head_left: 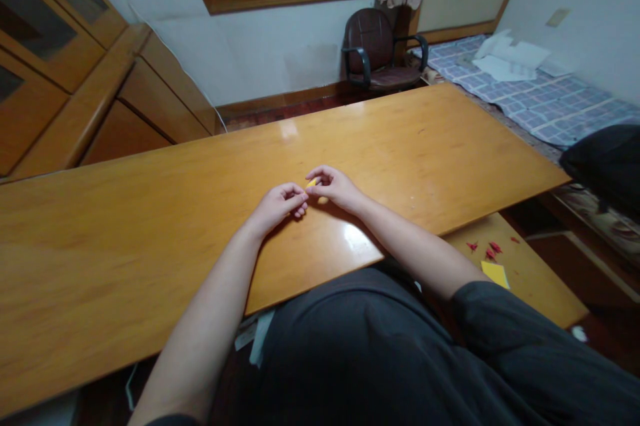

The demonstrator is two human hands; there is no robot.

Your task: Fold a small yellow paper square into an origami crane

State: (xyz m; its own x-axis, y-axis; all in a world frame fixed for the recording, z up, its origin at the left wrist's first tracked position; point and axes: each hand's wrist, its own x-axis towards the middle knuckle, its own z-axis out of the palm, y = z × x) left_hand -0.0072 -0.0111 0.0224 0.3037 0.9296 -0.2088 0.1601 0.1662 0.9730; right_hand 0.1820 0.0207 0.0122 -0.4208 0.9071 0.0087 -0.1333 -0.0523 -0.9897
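My left hand (279,205) and my right hand (336,187) meet over the middle of a long wooden table (150,226). Both are curled with their fingertips pinched together. Between them shows a small folded piece of yellow paper (312,183), mostly hidden by the fingers. My right hand's fingers pinch it from the right, and my left hand's fingertips touch it from the left.
A lower wooden surface (540,286) at the right holds a yellow paper square (495,273) and several small red folded pieces (487,249). A dark armchair (377,49) stands beyond the table. A bed (545,103) lies at the right, wooden cabinets (75,79) at the left.
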